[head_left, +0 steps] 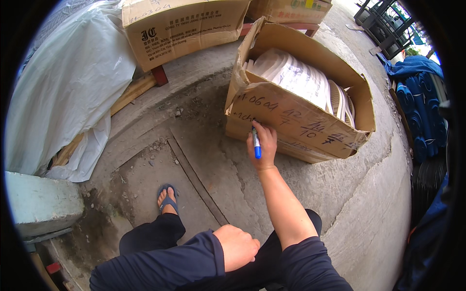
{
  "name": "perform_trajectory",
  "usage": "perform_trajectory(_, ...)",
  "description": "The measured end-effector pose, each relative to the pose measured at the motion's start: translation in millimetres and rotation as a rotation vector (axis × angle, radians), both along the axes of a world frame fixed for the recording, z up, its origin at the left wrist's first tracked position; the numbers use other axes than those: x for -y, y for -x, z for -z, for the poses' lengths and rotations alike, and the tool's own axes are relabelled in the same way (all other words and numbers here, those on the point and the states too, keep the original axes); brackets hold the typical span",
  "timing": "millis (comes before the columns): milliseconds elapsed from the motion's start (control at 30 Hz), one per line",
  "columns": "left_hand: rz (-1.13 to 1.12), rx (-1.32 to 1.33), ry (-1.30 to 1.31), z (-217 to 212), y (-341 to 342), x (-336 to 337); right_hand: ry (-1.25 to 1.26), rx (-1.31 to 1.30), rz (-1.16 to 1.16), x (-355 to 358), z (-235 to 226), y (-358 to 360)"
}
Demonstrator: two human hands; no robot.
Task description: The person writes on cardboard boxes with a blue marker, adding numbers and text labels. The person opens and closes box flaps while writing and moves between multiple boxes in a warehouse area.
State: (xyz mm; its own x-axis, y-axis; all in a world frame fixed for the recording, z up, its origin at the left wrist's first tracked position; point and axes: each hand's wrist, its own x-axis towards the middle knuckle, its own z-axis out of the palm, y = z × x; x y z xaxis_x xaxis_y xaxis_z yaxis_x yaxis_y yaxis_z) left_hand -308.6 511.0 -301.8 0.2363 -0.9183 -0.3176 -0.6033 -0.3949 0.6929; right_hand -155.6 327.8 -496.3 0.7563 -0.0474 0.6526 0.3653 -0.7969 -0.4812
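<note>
My right hand (262,142) pinches a marker pen (256,136) with a white-grey barrel and a blue end. Its tip side is against the front wall of an open cardboard box (291,116), just below handwritten dark marks. Inside the box lie bundles of curved white strips (296,77), partly under clear plastic wrap. My left hand (237,248) rests over my lap with the fingers curled into a fist; its palm side is hidden, so anything in it cannot be seen.
A closed cardboard box (184,34) sits on a red-legged support at the back left, beside timber under white plastic sheeting (63,82). A pale block (46,203) stands at left. Blue rolls (417,111) are stacked at right, with dark machinery (388,26) beyond. The concrete floor is cracked.
</note>
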Motion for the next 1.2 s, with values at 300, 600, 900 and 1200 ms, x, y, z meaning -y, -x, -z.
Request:
perform_trajectory(300,-0.037,0.026,-0.032,0.4,-1.8,1.4,-0.100,-0.140,0.015,-1.4,4.3,30.1)
perform_trajectory(600,-0.335,0.195,0.018,21.1,-35.6,-2.8,-1.119,-0.645,-0.278,25.7,-53.1,105.8)
perform_trajectory(900,-0.740,0.070,0.407,39.5,-62.4,19.6,-1.829,-0.528,-0.450,15.2,-84.5,139.0)
perform_trajectory(1200,-0.706,0.031,0.409,51.7,-57.7,30.4,-1.642,-0.578,-0.362,20.8,-80.4,154.7)
